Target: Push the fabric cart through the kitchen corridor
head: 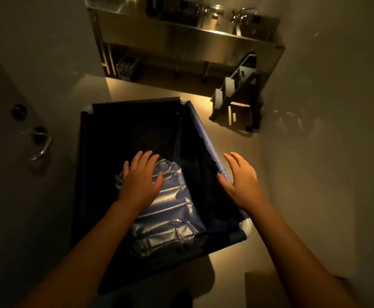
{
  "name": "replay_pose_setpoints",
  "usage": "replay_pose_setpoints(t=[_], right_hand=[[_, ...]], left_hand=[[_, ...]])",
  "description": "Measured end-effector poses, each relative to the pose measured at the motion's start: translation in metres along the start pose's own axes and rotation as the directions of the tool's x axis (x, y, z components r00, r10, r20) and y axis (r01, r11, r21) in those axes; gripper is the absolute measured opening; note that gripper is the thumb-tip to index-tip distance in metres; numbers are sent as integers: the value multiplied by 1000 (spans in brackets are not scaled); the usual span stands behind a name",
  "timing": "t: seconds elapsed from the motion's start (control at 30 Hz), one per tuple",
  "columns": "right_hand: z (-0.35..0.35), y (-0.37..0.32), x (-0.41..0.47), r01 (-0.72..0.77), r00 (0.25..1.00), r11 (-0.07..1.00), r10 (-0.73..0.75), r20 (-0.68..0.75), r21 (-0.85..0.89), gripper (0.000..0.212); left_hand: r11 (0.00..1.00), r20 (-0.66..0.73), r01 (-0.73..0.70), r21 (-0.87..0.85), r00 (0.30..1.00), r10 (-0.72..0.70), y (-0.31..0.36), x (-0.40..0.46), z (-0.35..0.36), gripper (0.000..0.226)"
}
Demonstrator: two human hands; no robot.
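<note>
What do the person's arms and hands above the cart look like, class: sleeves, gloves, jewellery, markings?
Both arms are bare up to the picture's lower edge, so no sleeve shows. The left hand and right hand wear no gloves. No rings, watch or bracelet can be seen on fingers or wrists, and no markings show, though the light is dim. Fingernails look short and unpainted.

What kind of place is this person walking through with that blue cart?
Most likely the back corridor of a commercial kitchen. A long stainless steel counter with a faucet runs across the far end, a crate of bottles sits beneath it, and plain walls close in on the fabric cart.
</note>
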State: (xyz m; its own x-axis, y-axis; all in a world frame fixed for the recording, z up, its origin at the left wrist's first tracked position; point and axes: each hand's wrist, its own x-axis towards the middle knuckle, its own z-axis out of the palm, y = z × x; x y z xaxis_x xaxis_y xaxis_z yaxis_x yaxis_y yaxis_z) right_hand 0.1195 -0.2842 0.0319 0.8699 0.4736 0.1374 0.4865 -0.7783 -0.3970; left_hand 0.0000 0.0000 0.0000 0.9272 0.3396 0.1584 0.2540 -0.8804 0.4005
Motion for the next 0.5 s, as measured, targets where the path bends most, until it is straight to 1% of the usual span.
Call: replay_pose_setpoints(t=[0.13,0.23,0.33,0.5], right_hand=[[7,9,18,55,996,998,-57,75,38,64],[27,13,17,73,990,996,-78,116,53,64],[50,18,8,51,977,996,-66,205,76,65],[86,38,-17,-4,940,999,-10,341,40,69]], left_hand=[[996,-10,54,68,999,-53,3,-9,6,58],[992,26,86,92,996,-88,5,-28,20,58],[987,97,115,116,987,-127,0,-56,39,59],[986,204,132,105,967,-151,-17,-104,75,58]])
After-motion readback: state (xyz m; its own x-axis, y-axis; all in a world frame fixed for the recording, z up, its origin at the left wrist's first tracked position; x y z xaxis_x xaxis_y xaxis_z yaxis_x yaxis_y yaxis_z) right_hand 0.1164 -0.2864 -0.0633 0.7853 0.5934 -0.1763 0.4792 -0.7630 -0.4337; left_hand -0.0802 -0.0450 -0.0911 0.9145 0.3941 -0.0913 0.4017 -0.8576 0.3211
